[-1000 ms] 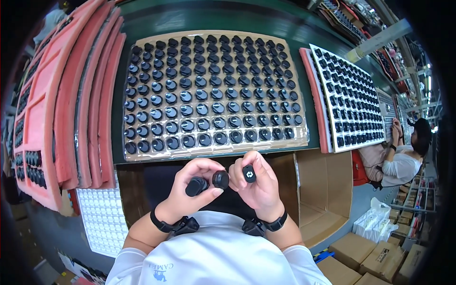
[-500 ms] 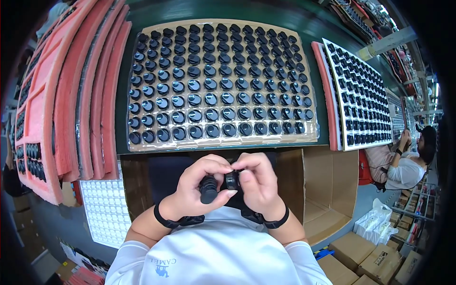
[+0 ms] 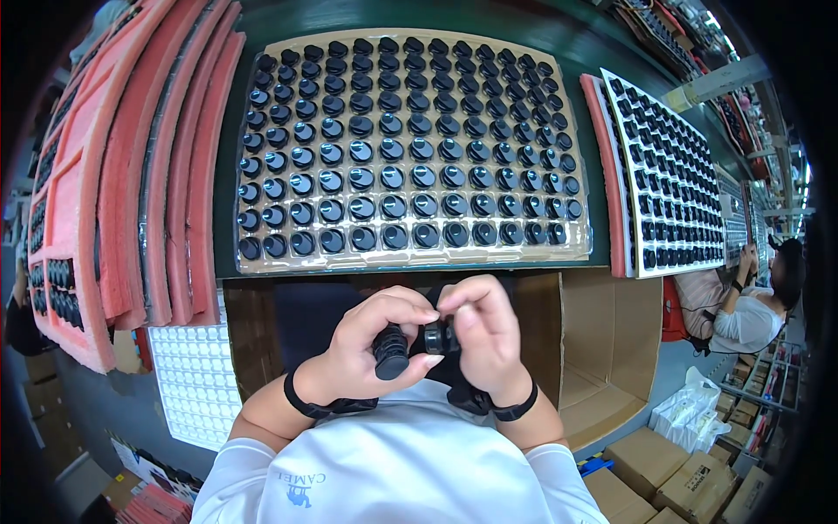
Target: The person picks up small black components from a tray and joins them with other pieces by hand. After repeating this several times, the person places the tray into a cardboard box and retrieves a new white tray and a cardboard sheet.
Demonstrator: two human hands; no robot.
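A broad shallow tray (image 3: 454, 257) with a brown base and a clear rim lies on the green table (image 3: 576, 44), its rows of pockets filled with rounded black parts (image 3: 393, 207), many with glossy tops. To its right, a white tray (image 3: 650, 272) of smaller black pieces (image 3: 672, 210) rests on pink foam (image 3: 602, 157). At the left, pink foam trays (image 3: 122, 218) stand on edge in a stack, the outermost with dark parts in its compartments. Lower down is a white gridded tray (image 3: 194, 384), and below the table on the right a cardboard box (image 3: 607, 341) opens upward.

The tray's near rim runs almost along the table's front edge; strips of green part it from the foam stack on one side and the white tray on the other. Both hands work in the space in front of that edge, close to the white shirt (image 3: 393, 463) and apart from every tray.

The left hand (image 3: 375, 336) is curled closely round a ribbed black part (image 3: 390, 354), while its thumb and forefinger pinch a short black ring piece (image 3: 432, 339), which sits between the two hands. The right hand (image 3: 484, 336) has its fingers bent in beside that piece, forefinger and thumb slightly parted; whether it grips anything is hidden
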